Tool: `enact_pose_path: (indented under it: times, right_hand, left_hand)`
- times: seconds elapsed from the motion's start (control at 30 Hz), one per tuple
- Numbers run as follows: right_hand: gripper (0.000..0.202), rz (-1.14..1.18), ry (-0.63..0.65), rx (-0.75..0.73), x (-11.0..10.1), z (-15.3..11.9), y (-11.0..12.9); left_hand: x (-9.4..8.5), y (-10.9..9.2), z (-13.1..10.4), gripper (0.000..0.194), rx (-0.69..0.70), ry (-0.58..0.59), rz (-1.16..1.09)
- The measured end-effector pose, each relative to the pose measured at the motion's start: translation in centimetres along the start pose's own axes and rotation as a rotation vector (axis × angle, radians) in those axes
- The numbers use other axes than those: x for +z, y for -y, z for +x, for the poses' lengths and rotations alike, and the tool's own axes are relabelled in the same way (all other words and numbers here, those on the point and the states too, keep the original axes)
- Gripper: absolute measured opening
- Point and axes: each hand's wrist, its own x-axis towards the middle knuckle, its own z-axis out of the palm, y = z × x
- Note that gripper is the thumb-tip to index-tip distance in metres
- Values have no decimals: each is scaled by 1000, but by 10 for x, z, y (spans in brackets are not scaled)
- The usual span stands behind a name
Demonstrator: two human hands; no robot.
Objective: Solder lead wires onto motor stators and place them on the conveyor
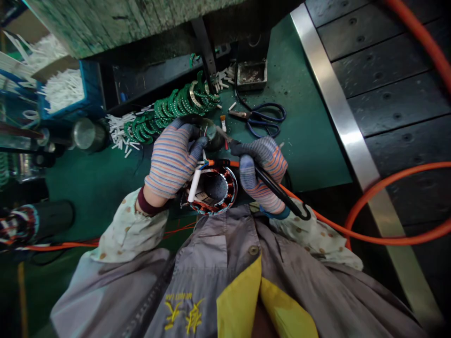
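My left hand (174, 157), in a striped glove with dark fingertips, is closed in a pinch on a thin wire (206, 129) over a small round pot (214, 138). My right hand (264, 164), gloved alike, wraps round a black-handled soldering iron (280, 191); its metal end points toward the pot and my left fingertips. Below both hands, close to my body, stands a motor stator (231, 190) with copper windings round its open bore. A white sleeve (194, 185) slants over its left rim. An orange cable (234, 164) runs from the stator's leads beneath my right hand.
Scissors (262, 117) and a small brush (223, 123) lie beyond the pot. Green slotted strips (176, 105) and loose white tubes (123, 131) spread along the back. A blue bin (84, 89) holds more tubes. Another wound motor part (52, 218) lies left. A metal edge (338, 117) borders dark slats.
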Motion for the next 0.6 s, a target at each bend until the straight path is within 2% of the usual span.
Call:
enact_pose_path:
  times: [0.17, 0.27, 0.37, 0.5, 0.6]
  right_hand:
    - [37, -106, 331, 95, 0, 27, 8]
    - [39, -153, 470, 173, 2, 40, 14]
    - [41, -167, 511, 180, 3, 44, 15]
    - [37, -155, 444, 145, 2, 41, 15]
    - [37, -214, 466, 186, 2, 38, 14]
  left_hand:
    - [5, -2, 0, 21, -2, -28, 2]
    - [9, -4, -1, 19, -7, -41, -3]
    - [11, -2, -1, 19, -2, -47, -2]
    - [11, 9, 3, 19, 37, -12, -28]
    - [11, 19, 8, 21, 53, -19, -90]
